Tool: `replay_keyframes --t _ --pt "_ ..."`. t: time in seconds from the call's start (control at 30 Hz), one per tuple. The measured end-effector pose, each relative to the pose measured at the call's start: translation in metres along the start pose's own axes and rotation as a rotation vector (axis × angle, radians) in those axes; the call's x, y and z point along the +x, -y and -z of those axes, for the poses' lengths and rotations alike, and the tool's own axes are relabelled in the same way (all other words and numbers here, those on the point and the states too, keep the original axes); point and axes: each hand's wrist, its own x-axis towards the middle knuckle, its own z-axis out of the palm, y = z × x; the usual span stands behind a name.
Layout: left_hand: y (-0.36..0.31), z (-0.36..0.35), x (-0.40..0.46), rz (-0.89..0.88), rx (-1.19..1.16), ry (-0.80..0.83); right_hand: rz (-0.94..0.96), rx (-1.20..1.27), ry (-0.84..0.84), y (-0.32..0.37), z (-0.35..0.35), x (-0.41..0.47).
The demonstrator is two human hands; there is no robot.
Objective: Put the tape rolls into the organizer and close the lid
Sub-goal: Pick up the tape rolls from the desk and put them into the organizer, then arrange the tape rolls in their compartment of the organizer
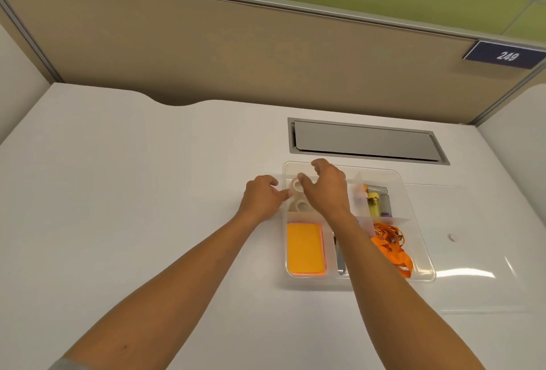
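Observation:
A clear plastic organizer [425, 254] lies open on the white desk, right of centre. In its far-left compartment sit two whitish tape rolls: one [295, 185] further back and one [389, 206] nearer, partly hidden by my hands. My left hand [261, 196] is at the organizer's left wall, thumb and fingertips touching the far roll. My right hand [326, 189] reaches over the same compartment, its fingers curled onto that roll. The clear lid [478, 251] lies flat on the desk to the right of the organizer.
Other compartments hold an orange sticky-note pad [305, 248], an orange lanyard [391, 247], markers [375, 199] and a dark pen. A grey cable hatch [366, 142] sits behind the organizer. Beige partition walls enclose the desk at the back and sides.

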Motion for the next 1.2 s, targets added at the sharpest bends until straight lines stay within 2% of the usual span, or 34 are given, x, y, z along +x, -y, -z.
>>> replay_keyframes --t 0.2,0.6,0.73,0.93,1.1,1.2 --pt "0.007 0.017 -0.021 -0.078 -0.058 -0.076 0.001 0.159 -0.17 -0.028 0.045 -0.045" --pt "0.048 -0.015 -0.111 -0.051 -0.086 0.002 -0.311 0.248 -0.452 -0.145 0.098 -0.149" --pt "0.05 -0.023 -0.121 0.001 -0.113 -0.003 -0.388 0.223 -0.388 -0.181 0.1 -0.169" --pt "0.045 -0.025 -0.118 0.025 -0.154 -0.09 -0.343 0.17 -0.3 -0.196 0.096 -0.169" --pt "0.039 -0.031 -0.11 0.047 -0.201 -0.103 -0.326 0.148 -0.31 -0.197 0.098 -0.164" --pt "0.037 -0.037 -0.11 0.06 -0.204 -0.132 -0.238 0.121 -0.324 -0.19 0.099 -0.157"
